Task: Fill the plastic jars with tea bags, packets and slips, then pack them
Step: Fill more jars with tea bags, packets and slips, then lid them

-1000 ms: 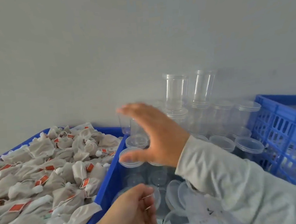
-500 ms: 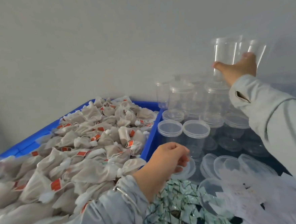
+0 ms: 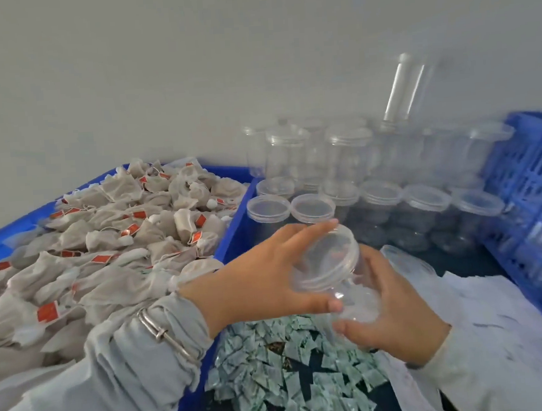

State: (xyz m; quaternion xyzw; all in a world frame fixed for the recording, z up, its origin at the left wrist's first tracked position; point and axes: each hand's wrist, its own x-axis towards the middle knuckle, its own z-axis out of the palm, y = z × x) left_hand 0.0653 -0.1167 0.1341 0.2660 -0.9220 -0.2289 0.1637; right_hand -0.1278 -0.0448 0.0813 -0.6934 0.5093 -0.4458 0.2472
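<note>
I hold one clear plastic jar (image 3: 349, 283) between both hands, above the green packets. My right hand (image 3: 389, 312) wraps around the jar's body from below. My left hand (image 3: 268, 276) grips the jar's clear lid (image 3: 324, 259), fingers over its top and thumb under its rim. The jar looks empty. Tea bags (image 3: 106, 249) with red tags fill the blue tray (image 3: 230, 237) on the left. Small green packets (image 3: 284, 365) lie in a heap at the bottom middle. White paper slips (image 3: 482, 306) lie at the right.
Several lidded clear jars (image 3: 351, 180) stand in rows at the back, some stacked, one tall stack (image 3: 406, 90) leaning by the grey wall. A blue slatted crate (image 3: 539, 205) holding more jars stands at the right. Loose clear lids (image 3: 405, 263) lie behind my hands.
My right hand came down from the tall stack at the back with a jar. My left hand rose from the loose lids and now grips the jar's lid.
</note>
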